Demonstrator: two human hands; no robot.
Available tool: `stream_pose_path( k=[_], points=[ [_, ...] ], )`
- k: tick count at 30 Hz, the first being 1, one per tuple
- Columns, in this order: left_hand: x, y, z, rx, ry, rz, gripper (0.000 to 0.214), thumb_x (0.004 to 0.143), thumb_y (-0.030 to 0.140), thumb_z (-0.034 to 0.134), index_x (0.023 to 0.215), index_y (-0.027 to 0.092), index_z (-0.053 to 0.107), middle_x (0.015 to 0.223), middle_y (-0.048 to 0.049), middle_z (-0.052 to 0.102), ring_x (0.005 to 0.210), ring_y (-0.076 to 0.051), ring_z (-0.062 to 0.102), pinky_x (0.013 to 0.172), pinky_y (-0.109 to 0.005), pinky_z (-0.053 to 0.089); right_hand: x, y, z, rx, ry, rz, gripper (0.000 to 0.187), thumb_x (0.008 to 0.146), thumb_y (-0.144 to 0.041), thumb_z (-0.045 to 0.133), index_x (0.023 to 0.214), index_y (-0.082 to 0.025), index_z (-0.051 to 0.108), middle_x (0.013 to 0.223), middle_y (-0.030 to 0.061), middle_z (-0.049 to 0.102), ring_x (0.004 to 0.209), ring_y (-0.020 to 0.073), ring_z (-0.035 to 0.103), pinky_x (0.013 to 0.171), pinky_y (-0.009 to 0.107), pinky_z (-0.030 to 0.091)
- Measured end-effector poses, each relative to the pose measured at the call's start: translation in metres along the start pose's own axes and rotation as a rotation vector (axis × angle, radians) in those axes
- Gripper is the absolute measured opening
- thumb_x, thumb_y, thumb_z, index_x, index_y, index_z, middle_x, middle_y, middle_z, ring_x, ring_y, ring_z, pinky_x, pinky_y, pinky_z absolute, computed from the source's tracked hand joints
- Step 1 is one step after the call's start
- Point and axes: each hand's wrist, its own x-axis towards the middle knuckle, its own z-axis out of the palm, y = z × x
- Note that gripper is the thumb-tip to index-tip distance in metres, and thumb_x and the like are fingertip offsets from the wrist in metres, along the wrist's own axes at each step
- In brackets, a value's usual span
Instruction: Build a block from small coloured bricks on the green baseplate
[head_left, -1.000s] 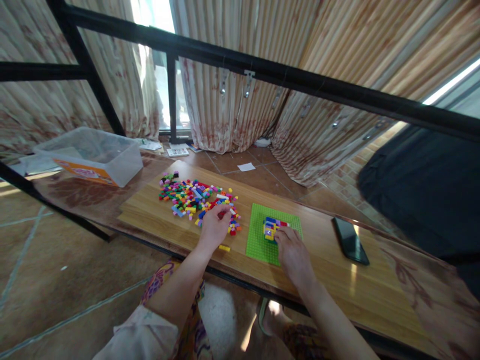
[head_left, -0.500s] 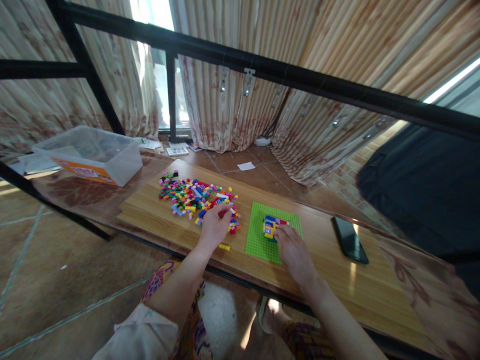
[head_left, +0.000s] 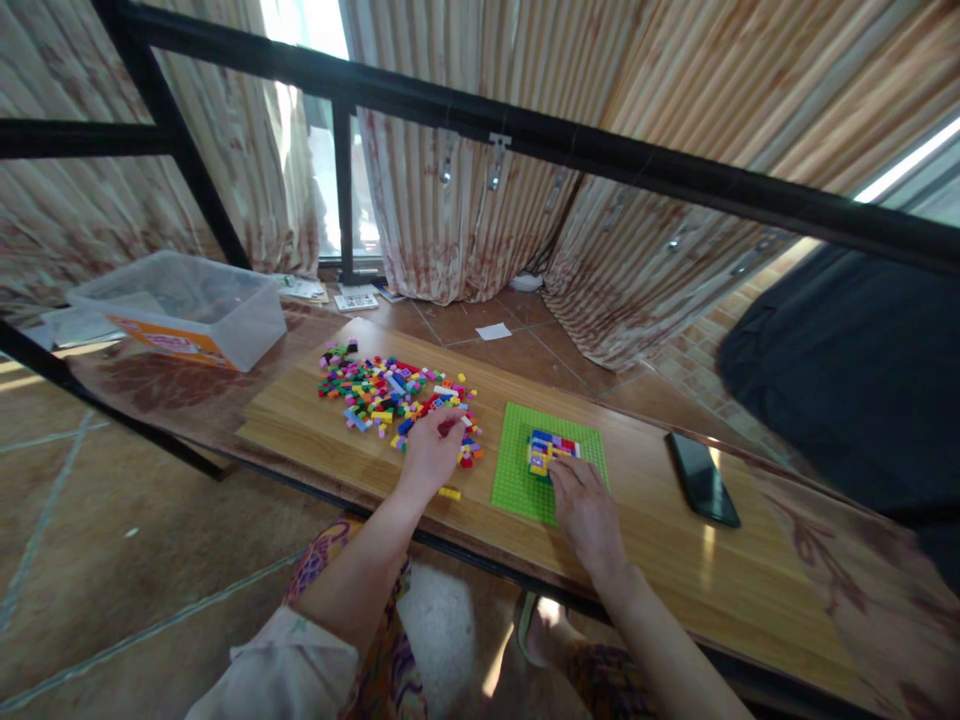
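Note:
My left hand (head_left: 433, 447) rests at the near edge of a pile of loose toy building bricks (head_left: 382, 392) in many colours. Its fingers are curled closed, and whatever they hold is too small to make out. On the right, a green baseplate (head_left: 512, 468) bears a small build of toy bricks (head_left: 538, 450) in blue, yellow, white and red. My right hand (head_left: 586, 503) reaches over the plate, its closed fingertips on the build's near right side and hiding part of it. One yellow brick (head_left: 450, 494) lies alone near my left wrist.
A clear plastic box (head_left: 187, 305) with an orange label stands at the left end. To the right of the baseplate lies a black phone (head_left: 703, 478). A black metal rail (head_left: 525, 115) crosses above the far side of the wooden board (head_left: 645, 540).
My right hand has shifted slightly left and down at the build, and more of its red and white bricks shows. The left hand stays about where it was.

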Motion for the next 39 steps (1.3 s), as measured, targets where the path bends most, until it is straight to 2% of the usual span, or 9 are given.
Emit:
stream_pose_path(
  k=[6, 11, 14, 22, 32, 39],
  points=[
    [0.001, -0.006, 0.002, -0.011, -0.004, 0.024, 0.016, 0.081, 0.013, 0.059, 0.09, 0.015, 0.071, 0.087, -0.005, 0.075, 0.075, -0.016, 0.069, 0.072, -0.026, 0.055, -0.001, -0.002, 0.005, 0.04, 0.047, 0.014, 0.031, 0.097, -0.019, 0.04, 0.107, -0.014, 0.069, 0.108, 0.0138, 0.067, 0.101, 0.0242, 0.057, 0.092, 0.042, 0.048],
    [0.0, -0.003, 0.001, -0.019, -0.008, 0.007, 0.016, 0.081, 0.012, 0.058, 0.089, 0.015, 0.071, 0.086, -0.005, 0.075, 0.074, -0.016, 0.069, 0.071, -0.027, 0.055, -0.001, -0.004, 0.005, 0.146, 0.118, 0.108, 0.031, 0.098, -0.028, 0.042, 0.102, -0.018, 0.071, 0.105, 0.012, 0.067, 0.101, 0.0236, 0.058, 0.089, 0.042, 0.049],
    [0.0, -0.002, 0.001, -0.004, -0.004, -0.001, 0.017, 0.08, 0.011, 0.058, 0.089, 0.016, 0.072, 0.085, -0.0045, 0.075, 0.074, -0.016, 0.069, 0.071, -0.027, 0.055, -0.002, -0.002, 0.004, 0.189, 0.118, 0.123, 0.031, 0.098, -0.031, 0.042, 0.102, -0.02, 0.071, 0.104, 0.0112, 0.067, 0.1, 0.0235, 0.058, 0.088, 0.041, 0.05],
    [0.0, -0.002, 0.002, 0.001, -0.003, -0.006, 0.017, 0.08, 0.012, 0.059, 0.09, 0.015, 0.072, 0.084, -0.0044, 0.075, 0.076, -0.017, 0.07, 0.073, -0.028, 0.056, 0.0, 0.004, -0.002, 0.067, 0.023, 0.008, 0.032, 0.098, -0.024, 0.039, 0.103, -0.019, 0.07, 0.102, 0.0107, 0.069, 0.094, 0.024, 0.058, 0.087, 0.041, 0.048],
    [0.003, -0.015, 0.004, -0.014, -0.013, 0.037, 0.017, 0.08, 0.014, 0.058, 0.091, 0.016, 0.072, 0.086, -0.0046, 0.075, 0.079, -0.017, 0.07, 0.075, -0.028, 0.055, 0.004, 0.008, -0.007, 0.192, 0.06, -0.001, 0.026, 0.097, -0.027, 0.043, 0.094, -0.022, 0.069, 0.095, 0.0075, 0.072, 0.089, 0.0212, 0.063, 0.084, 0.038, 0.051],
    [0.002, -0.015, 0.003, 0.023, -0.016, 0.063, 0.015, 0.08, 0.015, 0.059, 0.087, 0.016, 0.072, 0.087, -0.0049, 0.075, 0.081, -0.017, 0.068, 0.077, -0.028, 0.054, 0.017, 0.018, -0.019, 0.093, -0.119, -0.212, 0.029, 0.097, -0.02, 0.04, 0.092, -0.021, 0.068, 0.093, 0.0074, 0.071, 0.088, 0.0204, 0.062, 0.087, 0.036, 0.048]
  ],
)
